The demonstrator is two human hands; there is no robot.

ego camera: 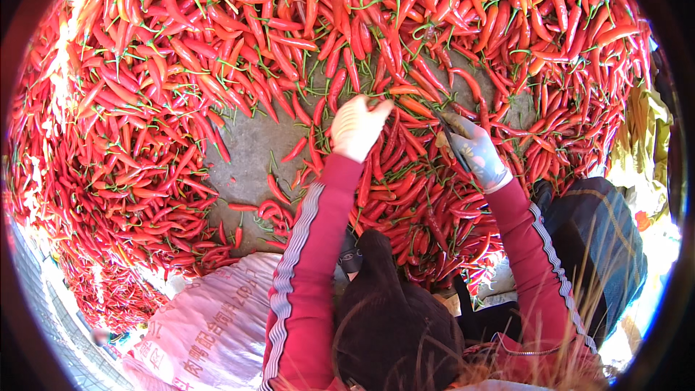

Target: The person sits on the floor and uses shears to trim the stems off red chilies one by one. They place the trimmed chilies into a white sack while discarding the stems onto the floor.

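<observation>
My left hand (359,124), in a pale covering or bare in bright glare, is over the red chili peppers (402,146) at the middle, its fingers bent; whether a pepper is in them is unclear. My right hand (475,149) wears a light, flower-patterned glove and grips dark-handled scissors (453,141), whose tips point up and left. An orange-red chili pepper (414,106) with a green stem lies between the two hands, close to the scissors' tips. Below the hands, more red peppers form a heap (418,212) in front of my body.
Large heaps of red chili peppers (136,163) surround the grey ground (244,146), with cut green stems scattered about. A printed white woven sack (217,326) lies at the lower left. Dark blue cloth (597,244) is at the right, beside yellowish cloth (646,141).
</observation>
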